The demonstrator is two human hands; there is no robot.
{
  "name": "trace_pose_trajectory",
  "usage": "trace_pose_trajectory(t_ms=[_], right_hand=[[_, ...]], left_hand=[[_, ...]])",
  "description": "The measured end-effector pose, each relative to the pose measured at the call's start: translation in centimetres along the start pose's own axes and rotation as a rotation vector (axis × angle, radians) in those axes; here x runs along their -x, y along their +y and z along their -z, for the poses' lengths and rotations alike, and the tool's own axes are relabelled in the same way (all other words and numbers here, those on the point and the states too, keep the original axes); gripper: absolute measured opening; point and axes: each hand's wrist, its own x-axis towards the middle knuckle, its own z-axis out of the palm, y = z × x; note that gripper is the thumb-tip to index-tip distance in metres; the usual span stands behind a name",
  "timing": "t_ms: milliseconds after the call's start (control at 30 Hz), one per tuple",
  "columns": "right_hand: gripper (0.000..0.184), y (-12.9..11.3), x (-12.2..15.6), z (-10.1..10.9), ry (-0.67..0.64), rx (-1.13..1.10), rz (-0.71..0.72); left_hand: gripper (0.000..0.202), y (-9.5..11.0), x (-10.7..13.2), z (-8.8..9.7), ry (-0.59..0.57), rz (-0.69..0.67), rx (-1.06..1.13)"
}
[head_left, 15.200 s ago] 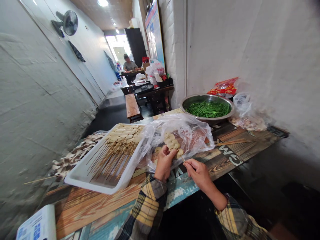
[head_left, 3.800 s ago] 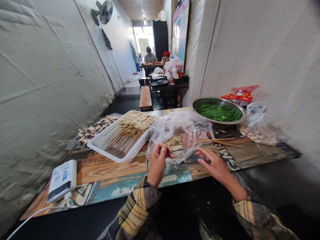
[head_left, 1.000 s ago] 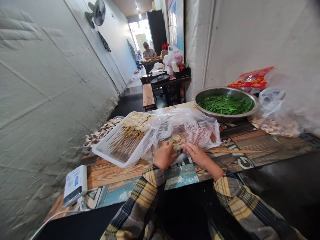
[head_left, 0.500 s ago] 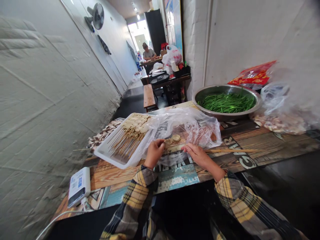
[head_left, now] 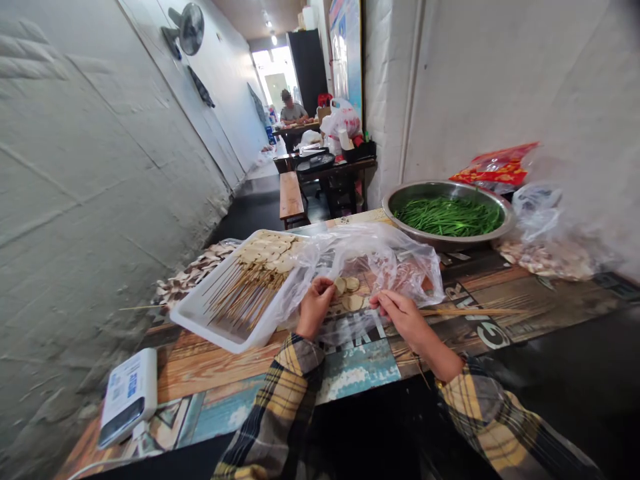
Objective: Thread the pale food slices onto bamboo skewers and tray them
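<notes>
My left hand [head_left: 314,307] is curled, its fingertips pinched on a pale round food slice [head_left: 340,285] at the mouth of a clear plastic bag [head_left: 380,263]. My right hand [head_left: 400,313] is closed on a thin bamboo skewer [head_left: 417,363] that runs back under my wrist, its tip toward the slices [head_left: 354,301]. Both hands rest at the near edge of the painted wooden table [head_left: 225,360]. To the left stands a white tray [head_left: 200,320] of finished skewers [head_left: 250,283].
A steel bowl of green stalks [head_left: 447,213] stands at the back right, with a red packet [head_left: 495,170] and a bagful of pale pieces [head_left: 547,250]. Loose skewers [head_left: 475,311] lie right. Mushrooms [head_left: 187,277] and a white device [head_left: 127,395] lie left. A person [head_left: 291,110] sits far back.
My left hand has pulled a slice toward the bag's mouth and my right hand has closed in on it. The view has tilted slightly down.
</notes>
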Motion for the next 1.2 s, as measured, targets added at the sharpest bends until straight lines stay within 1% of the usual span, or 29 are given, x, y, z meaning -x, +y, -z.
trace_pose_trajectory(t_ms=[67,167,233,333,467,567,733,867,900,967,1100,1167,1200], right_hand=[[0.040,-1.3,0.3,0.1,0.037,-0.141,-0.074],[0.039,-2.6,0.6,0.0,0.030,-0.295,-0.156],[0.039,-2.6,0.7,-0.5,0.009,-0.345,-0.222],[0.038,-1.6,0.6,-1.6,-0.018,-0.365,-0.287],[0.039,-0.2,-0.2,-3.1,-0.022,-0.342,-0.319],[0.044,0.1,-1.1,-3.8,-0.036,-0.321,-0.341],[0.050,0.2,-2.2,-4.4,-0.010,-0.337,-0.301],[0.048,0.7,-2.5,-4.7,0.038,-0.328,-0.292],[0.047,0.8,-2.5,-4.7,0.045,-0.323,-0.287],[0.045,1.1,-2.6,-4.5,0.073,-0.287,-0.260],[0.039,1.7,-2.9,-3.2,0.162,-0.200,-0.188],[0.032,1.8,-3.1,-2.4,0.184,-0.087,-0.131],[0.028,1.8,-3.2,-2.0,0.180,0.018,-0.084]], left_hand=[[0.015,-0.3,0.1,0.2,0.002,-0.023,-0.049],[0.013,-0.2,0.5,0.3,-0.009,-0.107,-0.152],[0.012,0.1,0.9,0.3,-0.029,-0.167,-0.166],[0.012,0.7,1.3,0.2,-0.066,-0.195,-0.174],[0.011,1.0,1.6,0.0,-0.071,-0.263,-0.300],[0.012,0.9,1.7,-0.1,-0.069,-0.333,-0.373],[0.013,1.2,2.1,-0.2,-0.091,-0.473,-0.488],[0.016,1.5,2.3,-0.3,-0.150,-0.561,-0.500],[0.017,1.5,2.3,-0.3,-0.156,-0.567,-0.499],[0.016,1.5,2.3,-0.3,-0.132,-0.550,-0.498],[0.014,1.2,1.9,-0.2,-0.006,-0.424,-0.468],[0.013,1.2,1.7,-0.1,0.020,-0.365,-0.438],[0.013,1.1,1.6,-0.2,0.021,-0.341,-0.419]])
